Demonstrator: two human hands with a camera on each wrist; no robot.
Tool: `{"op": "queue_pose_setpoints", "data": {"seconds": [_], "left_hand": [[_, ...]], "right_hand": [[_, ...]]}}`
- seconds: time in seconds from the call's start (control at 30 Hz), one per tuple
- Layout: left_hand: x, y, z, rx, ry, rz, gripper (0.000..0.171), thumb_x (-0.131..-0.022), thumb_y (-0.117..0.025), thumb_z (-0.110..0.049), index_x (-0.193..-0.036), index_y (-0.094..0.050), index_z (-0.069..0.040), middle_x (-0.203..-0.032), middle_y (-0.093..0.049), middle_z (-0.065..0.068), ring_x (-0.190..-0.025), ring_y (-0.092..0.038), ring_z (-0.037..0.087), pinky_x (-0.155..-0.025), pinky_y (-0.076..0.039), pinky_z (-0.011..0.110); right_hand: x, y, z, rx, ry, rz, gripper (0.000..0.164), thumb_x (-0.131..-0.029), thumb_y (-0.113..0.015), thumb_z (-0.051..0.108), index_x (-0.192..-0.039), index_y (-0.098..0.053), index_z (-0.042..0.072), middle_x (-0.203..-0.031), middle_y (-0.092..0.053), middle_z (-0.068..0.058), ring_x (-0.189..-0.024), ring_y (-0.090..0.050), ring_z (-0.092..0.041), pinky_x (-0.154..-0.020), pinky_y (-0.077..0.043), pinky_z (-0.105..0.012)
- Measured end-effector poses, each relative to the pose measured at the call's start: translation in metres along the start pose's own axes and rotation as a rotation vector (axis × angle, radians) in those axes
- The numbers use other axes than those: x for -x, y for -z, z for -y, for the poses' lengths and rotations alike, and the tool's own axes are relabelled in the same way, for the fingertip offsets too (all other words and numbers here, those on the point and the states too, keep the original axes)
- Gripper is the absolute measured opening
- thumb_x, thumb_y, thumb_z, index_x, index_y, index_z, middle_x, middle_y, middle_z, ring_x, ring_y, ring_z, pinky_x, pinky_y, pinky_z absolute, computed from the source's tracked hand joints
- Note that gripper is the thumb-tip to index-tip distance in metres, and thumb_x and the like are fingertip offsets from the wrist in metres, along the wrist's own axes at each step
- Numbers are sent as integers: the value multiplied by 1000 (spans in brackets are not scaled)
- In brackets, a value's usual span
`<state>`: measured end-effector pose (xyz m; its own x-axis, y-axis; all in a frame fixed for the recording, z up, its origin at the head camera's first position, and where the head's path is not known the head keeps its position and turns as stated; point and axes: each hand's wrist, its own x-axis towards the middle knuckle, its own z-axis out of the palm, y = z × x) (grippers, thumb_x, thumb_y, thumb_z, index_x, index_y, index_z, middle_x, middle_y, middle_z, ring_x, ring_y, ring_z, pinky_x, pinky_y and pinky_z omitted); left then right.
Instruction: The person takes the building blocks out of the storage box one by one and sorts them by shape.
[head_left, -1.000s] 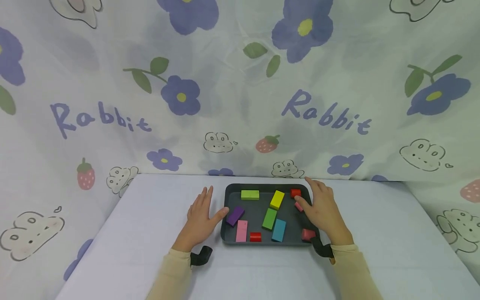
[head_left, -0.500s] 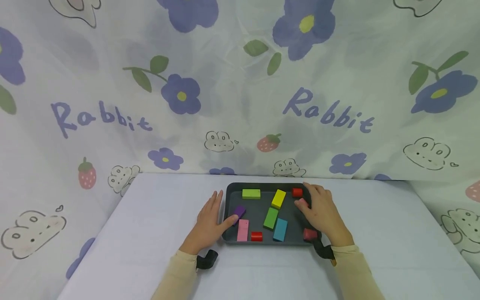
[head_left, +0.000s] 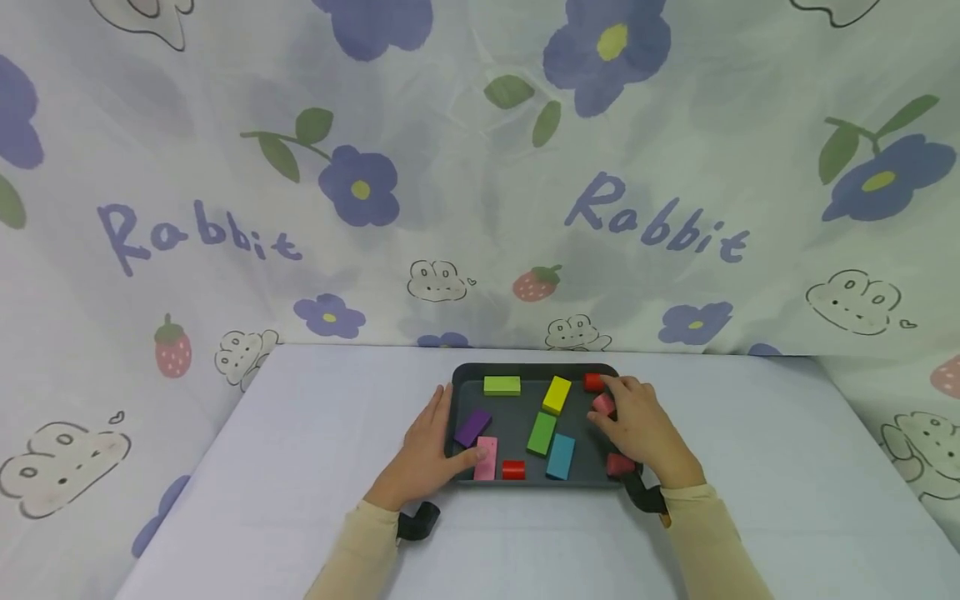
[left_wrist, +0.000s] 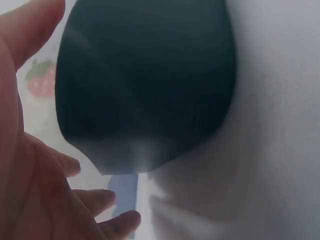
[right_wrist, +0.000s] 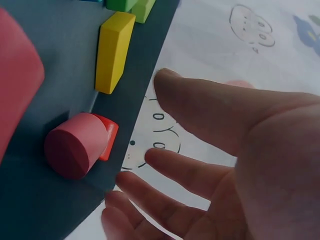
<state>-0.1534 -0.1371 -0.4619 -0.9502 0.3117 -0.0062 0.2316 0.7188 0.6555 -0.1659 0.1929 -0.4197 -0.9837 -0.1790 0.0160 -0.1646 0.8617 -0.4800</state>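
Along the left side of the dark gray tray (head_left: 510,417), I see the left hand (head_left: 429,457) spread wide, thumb above the rim. Opposite, the right hand (head_left: 643,427) is loosely spread near the pink cylinder (head_left: 603,405) inside.

My forearms (head_left: 348,550) reach in from below, sleeved in pale beige, each cuff ending at the wrist (head_left: 384,492). My left hand (head_left: 427,450) points forward, its fingers (head_left: 433,412) nearly straight and close together, while its left thumb (head_left: 467,461) spreads out toward my right. My right hand (head_left: 647,425) tilts forward and leftward. Its right thumb (right_wrist: 200,102) stretches out long, and the other fingers of that hand (right_wrist: 190,175) bend gently, a wide gap lying between their tips and the thumb's.
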Motion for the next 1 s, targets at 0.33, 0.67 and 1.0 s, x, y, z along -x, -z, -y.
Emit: {"op": "queue_pose_setpoints", "data": {"seconds": [0.33,0.67,1.0], "left_hand": [[1,-4,-2,-8,-21,50,122,-82,-72,-62,-161,0,-5,-167,-4,21,-152,-12,41,-119,-10,65],[1,-10,-4,-25,-7,66,131,-75,-75,-68,-162,4,-10,-168,-2,15,-153,-10,34,-119,0,66],[0,-13,-2,-20,1,59,134,-73,-76,-70,-162,4,-10,-169,-2,12,-154,-10,32,-119,1,64]], "right_hand": [[2,-3,4,92,25,81,59,-89,-76,12,-140,-51,-8,-135,-52,-29,-117,-48,-46,-100,-46,-58],[0,-10,6,211,58,47,58,-86,-78,5,-137,-54,-8,-131,-55,-29,-114,-52,-45,-96,-50,-56],[2,-8,11,246,45,76,43,-86,-76,0,-126,-65,-5,-121,-58,-24,-104,-54,-37,-87,-55,-49]]}}
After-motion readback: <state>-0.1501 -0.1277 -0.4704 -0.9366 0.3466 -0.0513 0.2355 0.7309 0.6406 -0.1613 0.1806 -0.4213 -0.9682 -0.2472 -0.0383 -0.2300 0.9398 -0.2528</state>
